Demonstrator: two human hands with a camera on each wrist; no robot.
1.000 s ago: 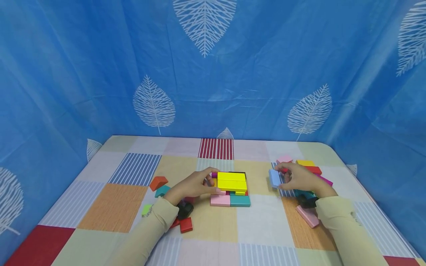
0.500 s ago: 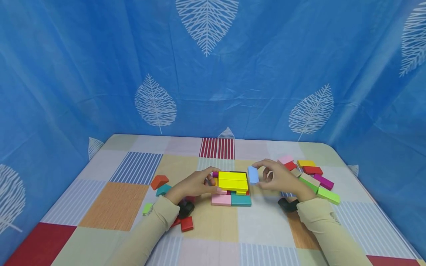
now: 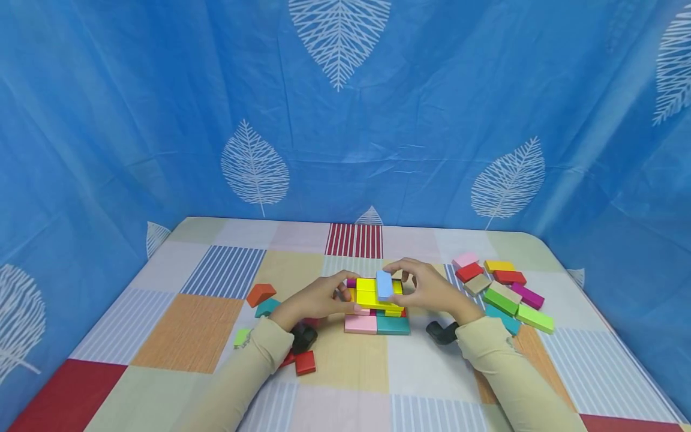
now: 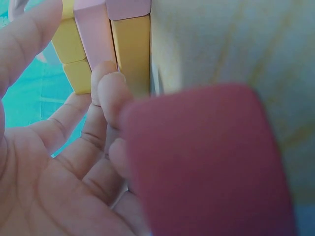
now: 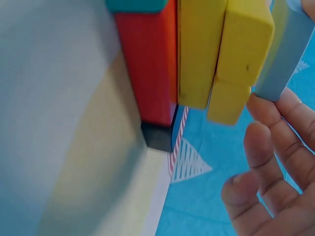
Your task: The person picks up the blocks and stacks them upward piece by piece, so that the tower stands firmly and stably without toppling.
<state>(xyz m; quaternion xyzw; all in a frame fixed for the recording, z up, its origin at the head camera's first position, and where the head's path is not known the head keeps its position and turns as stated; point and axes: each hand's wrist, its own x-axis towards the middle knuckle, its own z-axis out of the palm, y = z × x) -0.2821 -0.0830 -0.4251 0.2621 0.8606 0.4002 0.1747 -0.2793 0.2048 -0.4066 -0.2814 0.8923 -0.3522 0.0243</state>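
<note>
A layered stack of coloured blocks stands mid-table, with two yellow blocks (image 3: 366, 299) lying side by side on top and a pink block (image 3: 360, 324) and a teal block (image 3: 393, 325) at its front base. My left hand (image 3: 315, 298) holds the stack's left end, thumb in front and index finger behind; its other fingertips lie curled by a pink block (image 4: 96, 37) in the left wrist view. Between thumb and fingers, my right hand (image 3: 432, 289) pinches a light blue rectangular block (image 3: 384, 286) at the top yellow blocks, where its lower end meets them in the right wrist view.
Right of the stack lies a loose group of blocks, among them a light green block (image 3: 535, 318) and a purple block (image 3: 527, 296). On the left are an orange block (image 3: 261, 294) and a red block (image 3: 305, 363), partly around my left forearm. A blue curtain (image 3: 345, 150) hangs behind the table.
My right hand has carried the light blue block leftward from the right-hand group to over the stack's top. The left hand stays at the stack's left end.
</note>
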